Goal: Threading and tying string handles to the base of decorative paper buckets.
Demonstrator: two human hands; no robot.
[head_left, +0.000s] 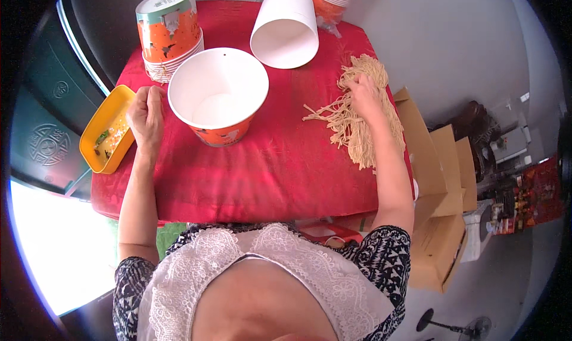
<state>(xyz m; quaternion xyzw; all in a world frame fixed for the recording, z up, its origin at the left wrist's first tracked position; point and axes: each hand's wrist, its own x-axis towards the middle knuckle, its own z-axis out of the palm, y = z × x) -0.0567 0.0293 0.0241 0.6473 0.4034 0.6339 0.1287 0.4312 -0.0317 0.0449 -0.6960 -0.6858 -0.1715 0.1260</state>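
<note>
My left hand [146,115] is closed in a fist between a yellow plastic tray [92,123] and an upright paper bucket [221,137]; whatever its fingers hold, if anything, is hidden. The bucket is white inside, orange printed outside, with a small hole near its far rim. Over on the right, my right hand [363,95] pinches strands in a bundle of beige cords [351,132], which lies spread along the table's right edge. Some loose cord ends reach left across the red cloth. Small bits of several colours lie in the tray.
A red cloth covers the table [268,180]. Behind stand stacked upside-down buckets [170,37], a white bucket lying on its side [286,34] and more nested buckets [333,1]. Open cardboard boxes [435,162] are to the right, with a fan [453,327] beyond.
</note>
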